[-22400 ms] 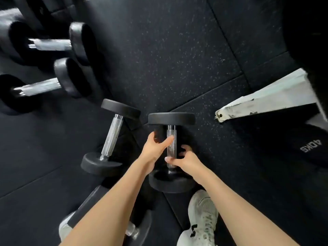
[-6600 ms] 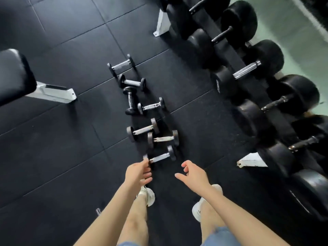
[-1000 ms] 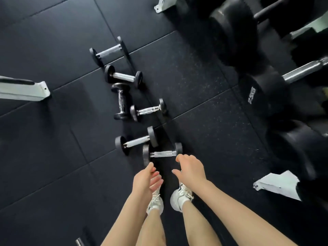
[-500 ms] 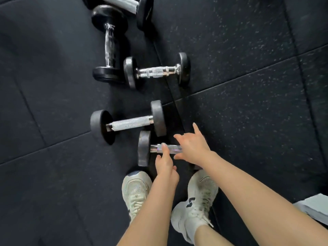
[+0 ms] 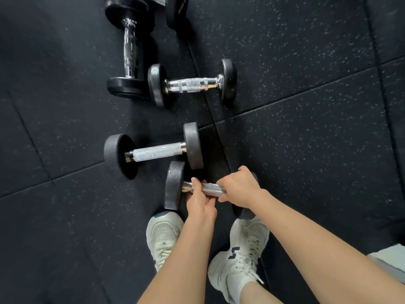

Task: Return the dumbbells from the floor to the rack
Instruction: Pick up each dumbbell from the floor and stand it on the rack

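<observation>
The nearest dumbbell, black heads on a knurled steel handle, lies on the black rubber floor just ahead of my shoes. My left hand wraps the handle's left part from below. My right hand closes over its right part and hides most of the right head. Beyond it lie a second dumbbell, a third one and another, lengthwise one. The rack is out of view.
My two white shoes stand right behind the gripped dumbbell. A further dumbbell head shows at the top edge. A pale object sits at the lower right edge. Rubber floor tiles spread to the right.
Both hands have come down onto the nearest dumbbell's handle and closed around it; half a second ago their fingers were spread just above it. The view has dropped closer to the floor.
</observation>
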Demonstrator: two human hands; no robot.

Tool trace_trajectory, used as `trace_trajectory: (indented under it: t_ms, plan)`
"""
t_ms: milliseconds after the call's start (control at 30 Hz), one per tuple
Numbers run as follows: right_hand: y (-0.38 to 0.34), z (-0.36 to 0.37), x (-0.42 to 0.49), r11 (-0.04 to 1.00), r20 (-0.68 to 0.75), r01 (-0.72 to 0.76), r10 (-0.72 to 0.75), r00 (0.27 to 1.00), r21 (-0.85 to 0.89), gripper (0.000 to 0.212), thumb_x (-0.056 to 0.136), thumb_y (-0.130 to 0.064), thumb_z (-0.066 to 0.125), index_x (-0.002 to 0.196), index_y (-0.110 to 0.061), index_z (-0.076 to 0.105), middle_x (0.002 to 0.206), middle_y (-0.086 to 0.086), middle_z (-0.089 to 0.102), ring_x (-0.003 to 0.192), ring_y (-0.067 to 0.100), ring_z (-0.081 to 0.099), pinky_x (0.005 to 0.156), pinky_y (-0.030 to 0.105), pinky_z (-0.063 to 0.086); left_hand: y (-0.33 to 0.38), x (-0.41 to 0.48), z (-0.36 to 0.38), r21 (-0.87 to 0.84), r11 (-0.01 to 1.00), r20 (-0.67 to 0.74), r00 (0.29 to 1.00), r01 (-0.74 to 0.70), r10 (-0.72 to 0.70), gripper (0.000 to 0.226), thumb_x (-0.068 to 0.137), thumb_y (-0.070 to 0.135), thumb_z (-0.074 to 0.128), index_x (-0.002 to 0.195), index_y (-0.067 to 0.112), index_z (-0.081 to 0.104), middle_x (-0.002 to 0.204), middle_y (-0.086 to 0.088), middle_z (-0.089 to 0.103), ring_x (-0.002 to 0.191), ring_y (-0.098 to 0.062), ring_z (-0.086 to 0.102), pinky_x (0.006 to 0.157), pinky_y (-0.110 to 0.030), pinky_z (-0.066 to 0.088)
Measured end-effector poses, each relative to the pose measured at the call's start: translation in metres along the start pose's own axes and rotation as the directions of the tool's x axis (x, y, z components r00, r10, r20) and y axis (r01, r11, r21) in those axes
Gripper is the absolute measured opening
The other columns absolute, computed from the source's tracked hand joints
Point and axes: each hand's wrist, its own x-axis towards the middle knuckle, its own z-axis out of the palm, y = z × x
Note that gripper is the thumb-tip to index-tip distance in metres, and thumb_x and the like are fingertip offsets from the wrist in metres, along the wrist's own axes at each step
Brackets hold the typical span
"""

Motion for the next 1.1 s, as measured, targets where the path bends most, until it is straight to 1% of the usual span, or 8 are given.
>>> trace_trajectory:
  t_ms: [67,233,400,567,667,800,933,1100]
  plan:
    - [-0.007,0.002,-0.022,0.997,0.001,-0.021,0.021,1.000,0.079,0.025,0.090,-0.043,0.057,0.102,-0.021,0.064,0.092,-0.001,0.069,0.087,0.021,0.063,0.099,0.040,0.036,-0.004,-0.021,-0.011,0.070,0.997,-0.018,1.000,-0.013,0.014,0.029,0.091,0.030,0.060,0.098,0.002,0.059,0.090,-0.007,0.062,0.079,-0.020,0.061,0.095,-0.043,0.049]
    - [-0.029,-0.008,-0.104,0.969,0.020,-0.066,0.063,0.998,0.239,0.025,0.089,-0.045,0.058,0.105,-0.027,0.065,0.090,-0.003,0.068,0.076,0.018,0.053,0.092,0.038,0.036,-0.007,-0.105,-0.040,0.239,0.971,-0.046,0.999,-0.014,0.026,0.043,0.090,0.029,0.062,0.123,0.004,0.056,0.094,-0.004,0.065,0.094,-0.022,0.063,0.080,-0.037,0.050]
    - [-0.054,-0.047,-0.216,0.921,0.004,-0.082,0.087,0.996,0.382,0.029,0.088,-0.046,0.059,0.106,-0.025,0.068,0.074,-0.007,0.059,0.063,0.011,0.050,0.076,0.031,0.040,-0.005,-0.229,-0.060,0.404,0.911,-0.055,0.992,-0.082,0.114,0.035,0.087,0.023,0.067,0.113,0.001,0.060,0.087,-0.007,0.065,0.069,-0.018,0.062,0.051,-0.026,0.051]
    - [-0.072,-0.107,-0.338,0.831,0.010,-0.112,0.127,0.992,0.544,0.026,0.088,-0.046,0.059,0.097,-0.023,0.069,0.067,-0.008,0.056,0.063,0.012,0.055,0.059,0.027,0.040,0.000,-0.361,-0.066,0.512,0.844,0.010,0.983,-0.162,0.183,0.031,0.081,0.019,0.073,0.105,0.001,0.064,0.079,-0.006,0.065,0.073,-0.021,0.064,0.069,-0.031,0.054]
    - [-0.075,-0.141,-0.406,0.766,0.001,-0.130,0.166,0.986,0.629,0.019,0.085,-0.046,0.060,0.077,-0.030,0.065,0.064,-0.007,0.058,0.061,0.013,0.058,0.057,0.028,0.043,-0.001,-0.440,-0.061,0.558,0.794,0.098,0.969,-0.242,0.226,0.022,0.082,0.016,0.072,0.097,0.004,0.063,0.077,-0.004,0.064,0.070,-0.018,0.062,0.063,-0.030,0.052]
    - [-0.069,-0.181,-0.493,0.694,-0.064,-0.117,0.230,0.971,0.710,0.030,0.083,-0.044,0.062,0.059,-0.031,0.049,0.059,-0.009,0.053,0.055,0.009,0.050,0.052,0.025,0.033,-0.011,-0.543,-0.044,0.606,0.733,0.192,0.951,-0.310,0.243,0.015,0.081,0.012,0.073,0.080,0.008,0.059,0.071,-0.004,0.061,0.062,-0.017,0.059,0.061,-0.032,0.052]
    - [-0.055,-0.206,-0.575,0.617,-0.123,-0.111,0.324,0.938,0.779,0.033,0.081,-0.046,0.064,0.057,-0.028,0.051,0.060,-0.007,0.054,0.062,0.016,0.052,0.051,0.029,0.033,-0.038,-0.623,-0.023,0.667,0.627,0.271,0.915,-0.403,0.300,0.025,0.077,0.012,0.077,0.089,0.006,0.056,0.081,-0.010,0.062,0.073,-0.028,0.060,0.087,-0.044,0.054]
    - [-0.031,-0.220,-0.649,0.462,-0.171,-0.089,0.493,0.853,0.883,0.039,0.078,-0.050,0.068,0.058,-0.022,0.051,0.057,-0.007,0.052,0.062,0.017,0.051,0.050,0.029,0.031,-0.077,-0.695,0.007,0.713,0.478,0.397,0.858,-0.512,0.327,0.045,0.072,0.018,0.081,0.104,-0.006,0.060,0.091,-0.018,0.064,0.080,-0.028,0.061,0.084,-0.045,0.056]
